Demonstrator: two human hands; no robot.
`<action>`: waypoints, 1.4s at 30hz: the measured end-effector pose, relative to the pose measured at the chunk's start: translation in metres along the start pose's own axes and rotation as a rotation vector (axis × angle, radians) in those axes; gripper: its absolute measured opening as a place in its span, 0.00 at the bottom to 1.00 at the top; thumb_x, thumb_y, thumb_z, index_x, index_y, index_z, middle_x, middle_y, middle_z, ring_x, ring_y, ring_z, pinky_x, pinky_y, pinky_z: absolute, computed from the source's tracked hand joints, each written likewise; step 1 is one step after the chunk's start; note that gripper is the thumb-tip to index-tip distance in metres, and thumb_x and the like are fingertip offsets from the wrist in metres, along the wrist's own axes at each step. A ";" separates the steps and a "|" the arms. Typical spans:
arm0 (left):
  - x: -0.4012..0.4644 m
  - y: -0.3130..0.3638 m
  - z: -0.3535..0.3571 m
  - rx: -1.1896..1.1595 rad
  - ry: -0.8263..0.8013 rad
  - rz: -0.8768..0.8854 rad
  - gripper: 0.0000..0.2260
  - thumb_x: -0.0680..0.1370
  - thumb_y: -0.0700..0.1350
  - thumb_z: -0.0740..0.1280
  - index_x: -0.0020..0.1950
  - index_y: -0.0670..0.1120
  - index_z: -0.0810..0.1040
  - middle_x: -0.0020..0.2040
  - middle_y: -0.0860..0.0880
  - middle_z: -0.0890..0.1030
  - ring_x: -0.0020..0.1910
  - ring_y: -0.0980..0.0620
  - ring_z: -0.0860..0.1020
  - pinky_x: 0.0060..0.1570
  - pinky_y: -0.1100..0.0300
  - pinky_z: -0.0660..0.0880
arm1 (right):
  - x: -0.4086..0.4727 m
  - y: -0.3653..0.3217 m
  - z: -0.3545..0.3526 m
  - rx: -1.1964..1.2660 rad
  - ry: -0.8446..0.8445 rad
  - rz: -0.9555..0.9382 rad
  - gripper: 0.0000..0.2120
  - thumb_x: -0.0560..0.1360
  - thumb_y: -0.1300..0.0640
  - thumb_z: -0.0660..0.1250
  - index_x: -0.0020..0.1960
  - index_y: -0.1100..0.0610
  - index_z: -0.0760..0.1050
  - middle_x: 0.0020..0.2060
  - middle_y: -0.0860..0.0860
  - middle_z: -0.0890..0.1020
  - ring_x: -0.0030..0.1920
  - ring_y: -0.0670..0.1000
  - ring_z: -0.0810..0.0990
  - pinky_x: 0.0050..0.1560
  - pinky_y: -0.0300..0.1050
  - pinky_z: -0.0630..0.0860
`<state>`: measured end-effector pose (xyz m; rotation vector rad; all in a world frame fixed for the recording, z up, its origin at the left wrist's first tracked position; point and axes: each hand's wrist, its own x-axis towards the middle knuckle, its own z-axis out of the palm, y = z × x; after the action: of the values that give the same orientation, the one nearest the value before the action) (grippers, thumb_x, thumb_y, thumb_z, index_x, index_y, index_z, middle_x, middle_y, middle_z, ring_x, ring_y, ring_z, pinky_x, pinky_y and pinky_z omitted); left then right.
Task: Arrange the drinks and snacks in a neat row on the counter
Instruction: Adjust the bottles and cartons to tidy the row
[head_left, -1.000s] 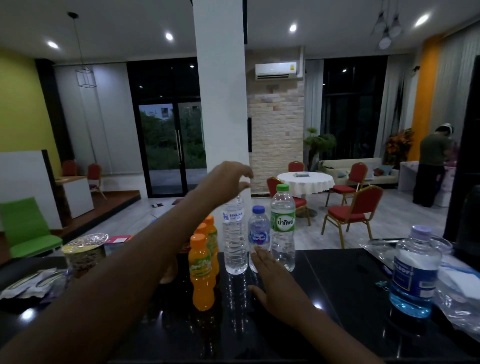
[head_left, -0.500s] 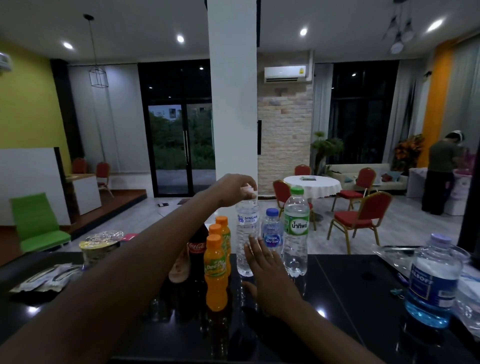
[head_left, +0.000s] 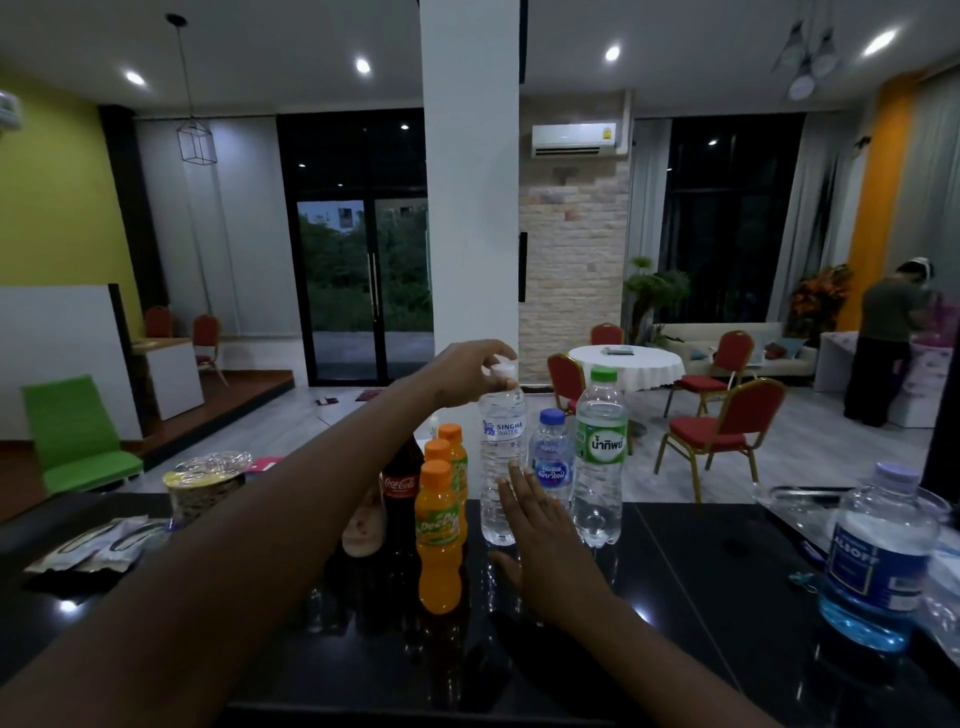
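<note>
On the black counter (head_left: 675, 597) stand several drinks. My left hand (head_left: 467, 376) pinches the white cap of the tall Singha water bottle (head_left: 501, 457). My right hand (head_left: 540, 540) is flat with straight fingers, its fingertips against the lower body of that bottle. To the right stand a small blue-capped water bottle (head_left: 553, 460) and a green-capped water bottle (head_left: 600, 457). To the left are three orange juice bottles (head_left: 439, 535) in a line and a Coca-Cola bottle (head_left: 400, 488). A noodle cup (head_left: 202, 486) and flat snack packets (head_left: 98, 543) sit at the far left.
A large blue-liquid bottle (head_left: 878, 561) stands at the right edge beside clear plastic bags (head_left: 940, 582). Behind the counter rises a white pillar (head_left: 470, 182). A person (head_left: 888, 343) stands far back right, among red chairs and a round table.
My left hand came down from above the Singha bottle and closed its fingers on the cap. My right hand slid forward from the counter to the bottle's base.
</note>
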<state>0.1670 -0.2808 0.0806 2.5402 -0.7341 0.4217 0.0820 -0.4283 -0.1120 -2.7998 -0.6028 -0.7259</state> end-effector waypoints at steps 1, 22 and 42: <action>-0.003 -0.003 -0.001 -0.013 -0.011 -0.022 0.24 0.77 0.52 0.69 0.70 0.49 0.70 0.64 0.46 0.77 0.57 0.49 0.77 0.48 0.58 0.76 | -0.001 -0.003 -0.001 0.033 0.018 -0.004 0.41 0.77 0.42 0.59 0.74 0.49 0.32 0.74 0.47 0.33 0.74 0.48 0.33 0.72 0.48 0.38; -0.048 -0.026 -0.008 0.389 -0.160 -0.005 0.18 0.77 0.53 0.68 0.62 0.45 0.80 0.59 0.46 0.81 0.56 0.49 0.78 0.57 0.53 0.76 | -0.012 -0.083 0.004 0.431 0.266 0.141 0.31 0.71 0.39 0.67 0.69 0.49 0.63 0.62 0.46 0.72 0.62 0.42 0.68 0.60 0.35 0.64; -0.074 -0.051 -0.006 0.218 -0.129 0.086 0.16 0.73 0.51 0.73 0.57 0.45 0.83 0.53 0.47 0.84 0.43 0.57 0.77 0.36 0.68 0.71 | -0.005 -0.108 0.020 0.593 0.283 0.380 0.24 0.66 0.47 0.76 0.57 0.45 0.68 0.44 0.38 0.74 0.41 0.34 0.72 0.38 0.27 0.66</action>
<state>0.1350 -0.2082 0.0386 2.7680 -0.8913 0.3883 0.0406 -0.3275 -0.1236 -2.1251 -0.1782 -0.7010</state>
